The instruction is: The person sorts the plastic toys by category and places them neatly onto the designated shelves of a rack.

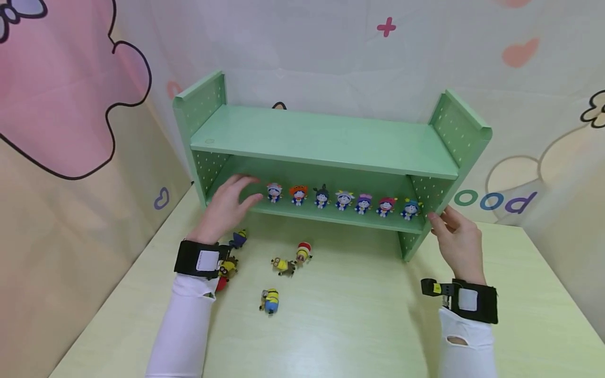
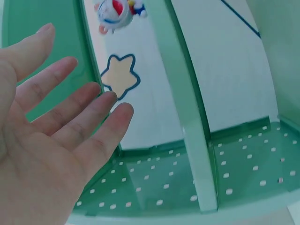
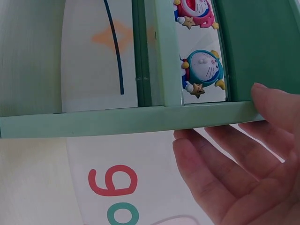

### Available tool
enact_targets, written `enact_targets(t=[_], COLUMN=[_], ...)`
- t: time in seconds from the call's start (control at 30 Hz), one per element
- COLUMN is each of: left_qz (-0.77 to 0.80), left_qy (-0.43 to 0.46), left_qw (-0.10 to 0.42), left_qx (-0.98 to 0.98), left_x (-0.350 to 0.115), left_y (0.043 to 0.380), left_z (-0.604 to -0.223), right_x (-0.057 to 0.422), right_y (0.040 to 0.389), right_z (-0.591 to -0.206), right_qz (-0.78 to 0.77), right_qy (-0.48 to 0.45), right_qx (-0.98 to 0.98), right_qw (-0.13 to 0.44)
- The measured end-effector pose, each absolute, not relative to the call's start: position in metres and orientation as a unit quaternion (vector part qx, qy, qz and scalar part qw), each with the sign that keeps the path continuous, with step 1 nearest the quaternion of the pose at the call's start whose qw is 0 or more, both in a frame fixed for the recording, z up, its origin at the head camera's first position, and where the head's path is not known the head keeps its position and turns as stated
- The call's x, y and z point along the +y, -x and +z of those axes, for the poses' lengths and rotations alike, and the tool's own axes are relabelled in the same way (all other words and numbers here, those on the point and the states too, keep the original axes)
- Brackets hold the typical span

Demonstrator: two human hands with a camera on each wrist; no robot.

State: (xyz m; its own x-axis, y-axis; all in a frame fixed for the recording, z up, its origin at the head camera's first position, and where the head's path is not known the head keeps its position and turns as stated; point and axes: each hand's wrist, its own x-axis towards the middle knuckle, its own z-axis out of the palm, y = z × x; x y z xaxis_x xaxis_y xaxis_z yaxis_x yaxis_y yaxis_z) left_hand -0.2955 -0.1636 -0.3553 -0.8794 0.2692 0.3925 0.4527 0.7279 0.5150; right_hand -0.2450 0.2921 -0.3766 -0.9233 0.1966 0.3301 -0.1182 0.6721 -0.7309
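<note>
A green two-tier shelf (image 1: pixel 326 139) with dotted side panels stands on the table. Along its lower board runs a row of several small blue-and-white cat figurines (image 1: pixel 344 200) in varied hats. My left hand (image 1: pixel 227 207) is at the left end of the lower tier, fingers spread and loosely bent. Its fingertips are just left of the leftmost figurine (image 1: pixel 274 193), and the palm is bare in the left wrist view. My right hand (image 1: pixel 460 244) grips the front edge of the right side panel (image 3: pixel 117 121), with the thumb on one face and the fingers behind.
Several yellow toy figures lie on the pale table (image 1: pixel 340 320) before the shelf, among them a blue-clad one (image 1: pixel 270 301) and a red-hatted one (image 1: pixel 304 252). Others sit beside my left wrist, partly hidden. A printed cloth backdrop (image 1: pixel 331 58) hangs close behind the shelf.
</note>
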Motion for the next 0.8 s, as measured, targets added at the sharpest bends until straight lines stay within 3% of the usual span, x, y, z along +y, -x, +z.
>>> enact_targets(t=[0.8], left_qz=[-0.252], left_qy=[0.227], left_qw=[0.136], left_qx=[-0.931], left_x=[-0.188], left_y=[0.275], left_z=[-0.366], right_x=[0.292], right_y=[0.246], right_z=[-0.375], right_qz=[0.404], right_qy=[0.021], right_qx=[-0.893], right_qw=[0.197])
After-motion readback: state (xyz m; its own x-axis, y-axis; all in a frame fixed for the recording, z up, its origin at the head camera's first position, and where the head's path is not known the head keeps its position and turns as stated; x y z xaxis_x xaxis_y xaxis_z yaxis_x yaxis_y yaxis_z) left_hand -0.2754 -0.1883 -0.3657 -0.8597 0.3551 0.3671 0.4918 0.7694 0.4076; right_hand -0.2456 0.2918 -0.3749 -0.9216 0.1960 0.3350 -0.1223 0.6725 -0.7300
